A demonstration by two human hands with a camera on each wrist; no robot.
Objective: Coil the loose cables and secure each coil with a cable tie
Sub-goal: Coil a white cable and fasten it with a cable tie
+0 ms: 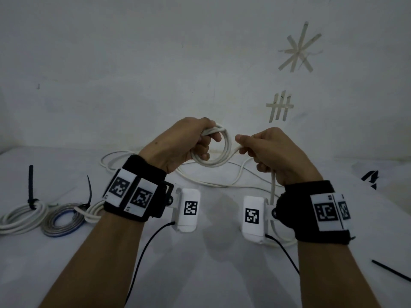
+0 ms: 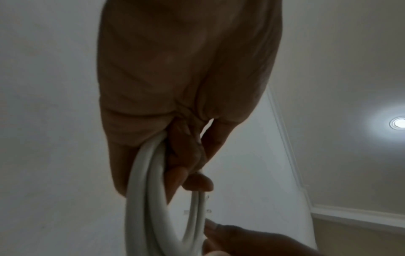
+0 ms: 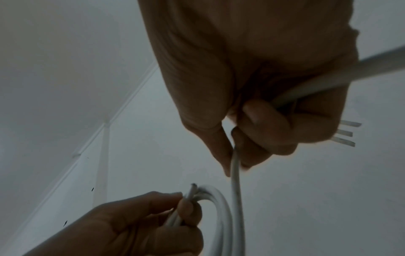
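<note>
My left hand [image 1: 178,144] grips the white coil [image 1: 219,152] upright above the worktop [image 1: 222,274]; my right hand [image 1: 273,154], just beside it, pinches the loose cable [image 1: 272,183] trailing down-right, so I reckon the next loop feeds leftwards

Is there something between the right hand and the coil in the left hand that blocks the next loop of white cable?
Nothing visible does. The right hand grips the white cable beside the coil that the left hand holds; only open air separates them.
</note>
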